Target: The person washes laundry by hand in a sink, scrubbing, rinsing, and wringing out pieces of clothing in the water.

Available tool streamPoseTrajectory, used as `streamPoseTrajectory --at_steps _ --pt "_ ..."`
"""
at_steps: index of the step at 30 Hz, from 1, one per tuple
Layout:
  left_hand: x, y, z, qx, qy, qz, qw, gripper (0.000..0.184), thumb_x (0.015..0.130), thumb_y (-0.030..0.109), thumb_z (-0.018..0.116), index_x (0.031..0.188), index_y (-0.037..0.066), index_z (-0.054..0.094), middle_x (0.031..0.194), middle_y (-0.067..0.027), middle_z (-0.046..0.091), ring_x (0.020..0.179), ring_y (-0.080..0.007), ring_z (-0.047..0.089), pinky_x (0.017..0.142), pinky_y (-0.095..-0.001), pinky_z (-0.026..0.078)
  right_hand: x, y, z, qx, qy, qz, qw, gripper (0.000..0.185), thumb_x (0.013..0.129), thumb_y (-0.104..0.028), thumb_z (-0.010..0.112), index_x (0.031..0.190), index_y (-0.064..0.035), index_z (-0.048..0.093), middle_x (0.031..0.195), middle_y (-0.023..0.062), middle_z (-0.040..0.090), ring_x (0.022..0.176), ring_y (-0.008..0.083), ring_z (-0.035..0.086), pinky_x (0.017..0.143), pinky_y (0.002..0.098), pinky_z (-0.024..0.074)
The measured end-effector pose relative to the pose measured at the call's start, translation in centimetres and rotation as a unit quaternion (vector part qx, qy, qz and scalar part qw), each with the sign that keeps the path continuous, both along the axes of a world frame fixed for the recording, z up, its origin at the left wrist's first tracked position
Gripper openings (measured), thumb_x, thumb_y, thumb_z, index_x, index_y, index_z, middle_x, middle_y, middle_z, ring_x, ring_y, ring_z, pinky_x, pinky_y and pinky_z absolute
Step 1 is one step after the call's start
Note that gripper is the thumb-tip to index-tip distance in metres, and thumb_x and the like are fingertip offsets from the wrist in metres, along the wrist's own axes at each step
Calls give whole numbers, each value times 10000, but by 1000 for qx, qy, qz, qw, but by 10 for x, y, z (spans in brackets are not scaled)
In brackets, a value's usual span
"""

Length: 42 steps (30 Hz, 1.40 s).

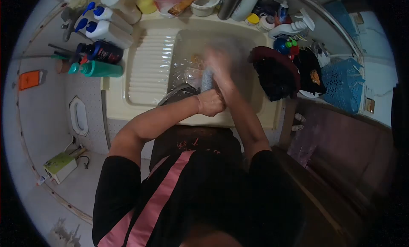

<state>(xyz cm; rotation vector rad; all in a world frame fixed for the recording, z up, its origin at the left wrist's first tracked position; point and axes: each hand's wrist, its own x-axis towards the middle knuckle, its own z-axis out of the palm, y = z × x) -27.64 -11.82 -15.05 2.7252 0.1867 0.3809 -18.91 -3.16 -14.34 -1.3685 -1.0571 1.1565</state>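
My left hand (211, 103) is closed in a fist over the near side of the basin, at the lower end of a grey, textured, wet-looking length of cloth (207, 79). Farther in, my right hand (217, 60) is smeared by motion near the cloth's upper end; its fingers cannot be made out. Both are above the cream sink (147, 104), whose basin has water in it. A dark grey piece of fabric (181, 92) lies at the basin's left near edge, partly hidden by my left forearm.
A ribbed washboard (150, 63) forms the sink's left part. Pump bottles (108, 33) and a green bottle (100, 69) crowd the left rim. Dark clothes (275, 74) hang over the right rim, beside a blue basket (343, 86). Tubs (205, 6) and a spray bottle (294, 27) line the back.
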Motion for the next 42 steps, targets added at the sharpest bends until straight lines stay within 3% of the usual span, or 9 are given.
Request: streamPoseTrajectory --at_steps 3,6,10,14,19,26,38,40,42 --pt "-10 20 29 12 -39 -3 999 62 598 162 618 613 103 608 763 -45 612 751 -253 601 678 -366 502 25 7 7 -100 121 -36 987 304 816 -214 581 584 -21 546 543 50 534 510 150 519 546 287 414" --pt "-45 53 72 -2 -83 111 990 108 605 165 642 678 107 589 761 -53 593 726 -280 575 670 -372 491 72 -8 57 190 188 170 949 349 825 -340 600 740 -4 562 645 75 567 650 190 558 684 297 431" --pt "-66 96 130 -413 -467 484 614 42 758 59 587 746 27 611 772 -47 614 740 -136 561 699 -255 443 122 -45 80 80 523 283 800 676 797 -618 547 1089 -9 513 963 182 607 986 327 578 813 496 461" --pt "-31 86 160 -449 -478 394 644 86 786 40 547 765 -8 615 810 -57 615 769 -126 548 746 -244 423 68 -73 124 110 169 257 945 746 752 -352 719 1312 10 384 1289 213 470 1190 313 474 961 397 406" --pt "-1 69 134 -693 -438 331 468 183 828 185 563 914 28 598 864 -72 603 814 -173 558 795 -299 434 54 -113 136 104 -88 116 984 692 691 -120 717 1300 -9 407 1200 224 529 1099 330 536 914 363 420" --pt "2 26 97 -783 -240 320 476 276 883 268 551 1091 88 561 962 -44 610 840 -143 569 760 -287 438 205 -126 130 143 -564 112 805 497 694 12 616 1176 -93 561 1020 148 598 936 330 568 793 427 437" --pt "-61 14 80 -763 -334 388 393 220 883 210 543 1054 73 558 933 -49 619 785 -161 591 715 -287 479 254 -36 88 -12 -695 -18 719 575 739 -48 625 1290 -83 464 1318 231 432 1218 355 423 1011 407 359" --pt "-82 14 57 -740 -369 428 364 210 880 200 541 1047 74 561 915 -50 621 780 -166 589 711 -290 477 213 -26 92 255 -522 -5 814 474 775 -85 607 1239 -63 511 1270 237 474 1160 362 478 951 373 412" --pt "-93 12 46 -719 -409 462 321 192 874 178 537 1033 76 570 873 -56 626 766 -175 586 704 -299 472 149 -35 85 81 -346 152 922 391 790 -115 602 1169 -34 556 1230 231 508 1100 354 521 899 372 434"
